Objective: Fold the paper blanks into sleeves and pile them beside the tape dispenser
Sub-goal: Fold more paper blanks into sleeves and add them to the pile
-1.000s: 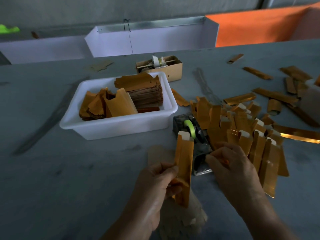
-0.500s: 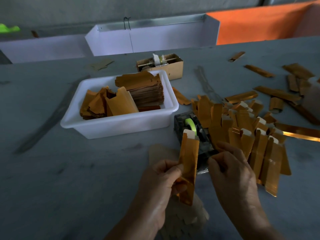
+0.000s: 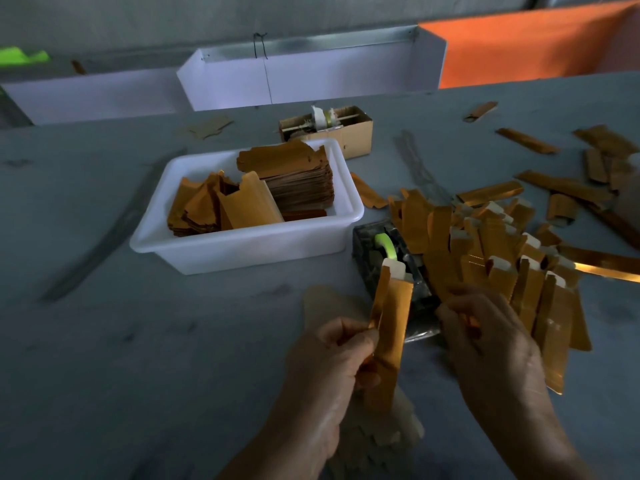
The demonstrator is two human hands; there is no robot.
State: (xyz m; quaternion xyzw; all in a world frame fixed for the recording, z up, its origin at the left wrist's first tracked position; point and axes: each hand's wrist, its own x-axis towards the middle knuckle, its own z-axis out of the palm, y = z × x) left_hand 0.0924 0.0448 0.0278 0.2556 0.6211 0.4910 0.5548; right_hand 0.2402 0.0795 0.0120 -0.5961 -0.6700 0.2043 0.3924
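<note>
We see the left hand (image 3: 332, 355) pinching a gold sleeve (image 3: 389, 327), upright, lower half in its fingers. Right hand (image 3: 485, 341) sits just beside it, fingers curled; we can't tell if it holds anything. Tape dispenser (image 3: 391, 261) lies just beyond both hands, pile of folded sleeves (image 3: 502, 258) above the right hand. White tub (image 3: 249, 247) of blanks lies beyond the left hand on the surface (image 3: 104, 341).

No legible text, label, brand, number or sign is found on any item in view; the dim, blurred picture leaves all surfaces unreadable.
</note>
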